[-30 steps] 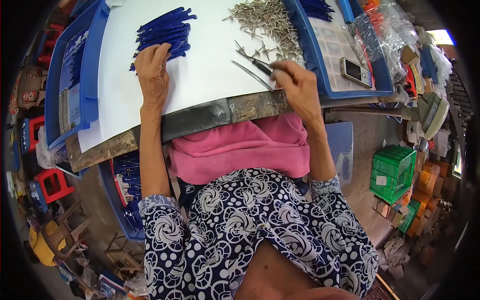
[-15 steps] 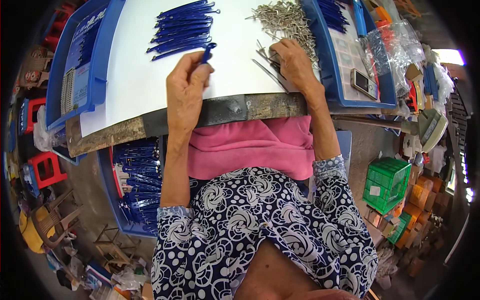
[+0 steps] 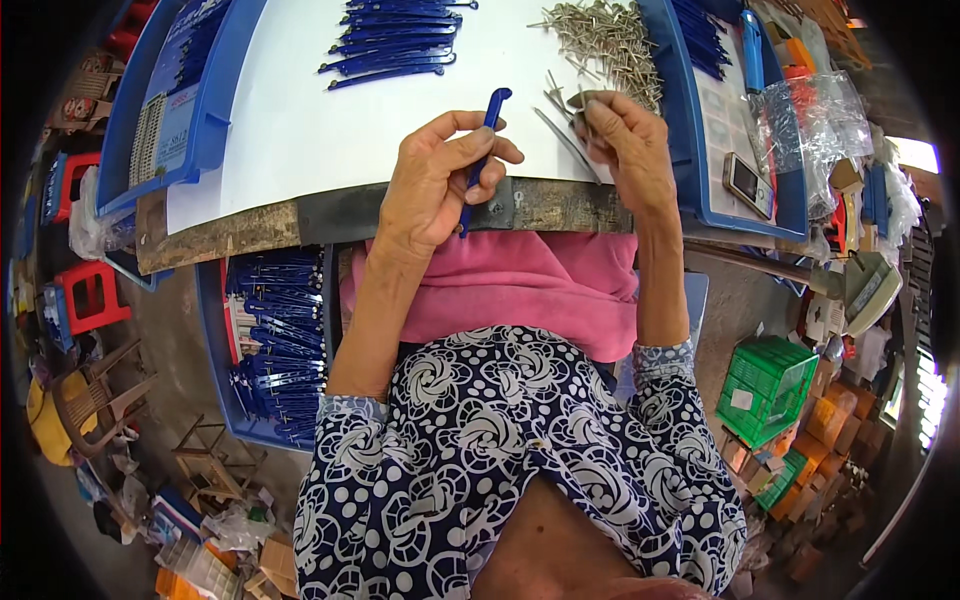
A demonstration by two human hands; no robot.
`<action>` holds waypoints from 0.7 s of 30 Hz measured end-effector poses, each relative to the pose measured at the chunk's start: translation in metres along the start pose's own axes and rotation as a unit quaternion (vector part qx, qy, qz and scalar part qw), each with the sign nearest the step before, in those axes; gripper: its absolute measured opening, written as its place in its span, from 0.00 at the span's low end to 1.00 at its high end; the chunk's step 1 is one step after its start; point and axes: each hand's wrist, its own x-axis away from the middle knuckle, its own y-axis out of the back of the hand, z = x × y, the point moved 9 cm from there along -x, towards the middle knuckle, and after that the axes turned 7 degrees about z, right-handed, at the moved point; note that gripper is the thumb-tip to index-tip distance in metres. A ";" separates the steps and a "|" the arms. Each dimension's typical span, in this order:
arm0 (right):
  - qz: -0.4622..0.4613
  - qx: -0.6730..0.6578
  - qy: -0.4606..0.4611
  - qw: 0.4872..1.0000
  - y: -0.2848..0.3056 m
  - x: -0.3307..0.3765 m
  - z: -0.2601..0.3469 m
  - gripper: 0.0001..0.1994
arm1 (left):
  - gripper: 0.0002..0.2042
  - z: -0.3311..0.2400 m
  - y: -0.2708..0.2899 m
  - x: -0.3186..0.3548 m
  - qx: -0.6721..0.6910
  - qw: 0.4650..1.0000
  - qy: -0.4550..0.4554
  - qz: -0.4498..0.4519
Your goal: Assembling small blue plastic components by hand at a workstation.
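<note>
My left hand (image 3: 440, 172) grips a slim blue strip (image 3: 495, 108) with a hooked, rounded upper end. The strip stands tilted, its lower end reaching past the table's front edge. My right hand (image 3: 632, 145) is closed in a pinch by a few loose metal pins; a small metal pin seems to be between its fingertips, partly hidden. Just left of that hand, a thin grey metal tool (image 3: 566, 143) lies on the white sheet. Beyond it spreads a pile of silvery headed pins (image 3: 603, 42). Farther left, several similar blue strips (image 3: 395, 45) lie stacked in a row.
A blue tray (image 3: 203, 135) stands at the left and another blue tray (image 3: 685, 150) at the right, holding a mobile phone (image 3: 748, 184). Below the table's wooden edge (image 3: 240, 243), a blue bin (image 3: 213, 350) holds many blue strips. A pink cloth (image 3: 500, 290) covers my lap.
My left hand has moved right with the blue strip, which now stands more lengthwise. My right hand has drawn back slightly from the pins. The whole view has shifted a little.
</note>
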 end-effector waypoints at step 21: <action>0.123 -0.090 -0.128 0.980 -0.047 0.032 -0.007 0.13 | 0.10 0.047 -0.013 -0.005 0.209 0.963 0.110 0.132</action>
